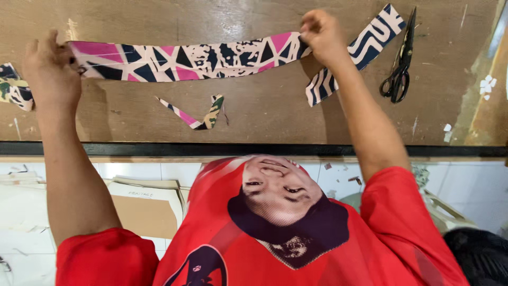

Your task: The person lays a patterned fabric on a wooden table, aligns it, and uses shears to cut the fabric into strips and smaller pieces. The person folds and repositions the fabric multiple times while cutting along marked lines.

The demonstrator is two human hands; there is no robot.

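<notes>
A long fabric strip (196, 61), patterned in pink, navy and white, lies stretched across a brown wooden tabletop (264, 122). My left hand (50, 69) grips its left end. My right hand (323, 34) pinches it farther right, fingers closed on the cloth. Past my right hand the strip continues as a navy-and-white striped part (365, 47) that bends down toward the table's near side. A small narrow offcut (198, 114) of the same cloth lies below the strip, between my arms.
Black scissors (399, 63) lie shut at the right of the table. Another patterned scrap (13, 90) sits at the far left edge. Below the table's dark front edge are a white tiled floor and stacked cardboard pieces (143, 209). My red printed shirt fills the bottom.
</notes>
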